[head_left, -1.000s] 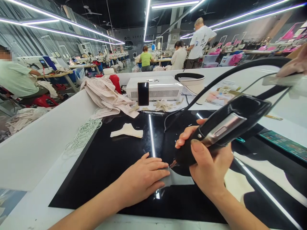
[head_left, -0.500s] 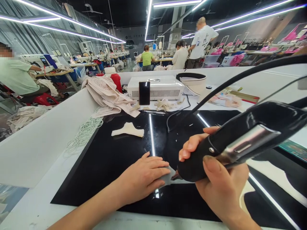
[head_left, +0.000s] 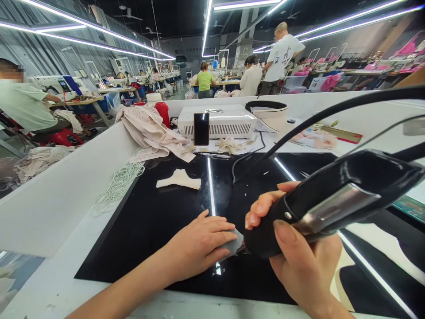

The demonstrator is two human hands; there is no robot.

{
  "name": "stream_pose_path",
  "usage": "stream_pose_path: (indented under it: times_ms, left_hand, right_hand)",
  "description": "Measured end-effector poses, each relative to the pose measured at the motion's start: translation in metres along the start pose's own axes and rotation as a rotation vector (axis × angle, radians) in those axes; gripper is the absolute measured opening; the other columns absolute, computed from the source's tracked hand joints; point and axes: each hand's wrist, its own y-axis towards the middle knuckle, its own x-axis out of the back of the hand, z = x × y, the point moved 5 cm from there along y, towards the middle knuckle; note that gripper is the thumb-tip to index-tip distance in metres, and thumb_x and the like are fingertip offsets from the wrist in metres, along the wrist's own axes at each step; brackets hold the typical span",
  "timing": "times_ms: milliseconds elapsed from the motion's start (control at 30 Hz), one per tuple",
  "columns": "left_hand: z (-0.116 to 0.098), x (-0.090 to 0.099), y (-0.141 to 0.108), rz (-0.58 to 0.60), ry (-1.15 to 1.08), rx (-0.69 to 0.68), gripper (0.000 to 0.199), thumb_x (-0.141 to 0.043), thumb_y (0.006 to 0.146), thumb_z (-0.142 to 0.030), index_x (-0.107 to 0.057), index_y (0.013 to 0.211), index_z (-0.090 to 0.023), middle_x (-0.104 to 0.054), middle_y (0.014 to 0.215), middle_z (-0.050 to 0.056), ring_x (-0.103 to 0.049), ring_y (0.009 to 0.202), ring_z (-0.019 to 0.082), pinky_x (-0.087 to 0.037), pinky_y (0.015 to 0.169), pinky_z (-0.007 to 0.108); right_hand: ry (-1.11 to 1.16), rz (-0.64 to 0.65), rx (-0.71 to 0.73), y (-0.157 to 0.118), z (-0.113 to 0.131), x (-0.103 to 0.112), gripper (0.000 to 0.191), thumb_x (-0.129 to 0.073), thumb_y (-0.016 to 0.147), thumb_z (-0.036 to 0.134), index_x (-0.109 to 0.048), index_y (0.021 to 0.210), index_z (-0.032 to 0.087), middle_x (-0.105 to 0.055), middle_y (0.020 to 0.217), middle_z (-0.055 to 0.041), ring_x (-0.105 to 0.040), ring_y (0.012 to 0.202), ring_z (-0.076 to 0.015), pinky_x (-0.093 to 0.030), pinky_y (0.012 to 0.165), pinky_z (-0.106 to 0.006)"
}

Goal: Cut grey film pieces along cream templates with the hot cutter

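Note:
My left hand (head_left: 201,243) lies palm down with its fingers stretched out, over a small grey piece of thin material (head_left: 236,241) on the glossy black board (head_left: 133,248). Most of that piece is hidden beneath the fingers. To its right, my right hand (head_left: 299,252) is wrapped around a thick black corded handheld tool (head_left: 335,204) with a silver lever along its side. The tool slants down to the left, its rounded front end beside the grey piece. Its tip is mostly hidden, so contact is unclear. A cream fabric cutout (head_left: 179,179) lies farther back.
Behind the board stand a white vented box (head_left: 229,126), a phone (head_left: 201,128) and heaped beige fabric (head_left: 151,128). Pale green cord (head_left: 117,186) lies left. The tool's black cable (head_left: 318,115) arches across the right side. More cream pieces (head_left: 375,235) lie right. People sit and stand beyond.
The tool and my right hand have shifted slightly left and down. Its coppery tip, visible before, is now mostly hidden. My left hand stays in place, and the view has shifted slightly.

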Motion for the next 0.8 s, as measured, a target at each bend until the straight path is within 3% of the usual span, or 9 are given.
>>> stream_pose_path:
  times_ms: [167,333,800]
  left_hand:
    - [0.001,0.005,-0.004,0.020,-0.022,-0.003,0.037,-0.063,0.101,-0.021,-0.061,0.137,-0.028,-0.058,0.148,0.005,-0.048,0.142,0.026,-0.021,0.124,0.061]
    - [-0.001,0.005,-0.009,0.080,-0.024,-0.040,0.043,-0.074,0.095,-0.028,-0.062,0.136,-0.029,-0.061,0.146,0.003,-0.043,0.147,0.029,-0.019,0.124,0.063]
    - [-0.001,0.008,-0.007,0.130,-0.107,-0.039,0.060,-0.084,0.086,-0.032,-0.059,0.141,-0.036,-0.056,0.151,0.005,-0.037,0.150,0.032,-0.012,0.123,0.067]
  right_hand:
    - [-0.014,-0.041,-0.015,0.005,0.000,0.004,0.031,-0.075,0.091,0.032,-0.059,0.117,0.030,-0.065,0.086,0.0013,-0.063,0.067,-0.0164,-0.056,0.062,-0.032]
    - [-0.008,-0.099,-0.031,0.007,0.001,0.011,0.033,-0.078,0.088,0.034,-0.060,0.115,0.029,-0.065,0.085,0.0019,-0.062,0.068,-0.0163,-0.056,0.060,-0.031]
    - [0.016,0.038,-0.034,-0.006,0.000,-0.003,0.029,-0.069,0.096,0.033,-0.056,0.122,0.031,-0.061,0.088,0.0004,-0.059,0.073,-0.0173,-0.053,0.068,-0.034]
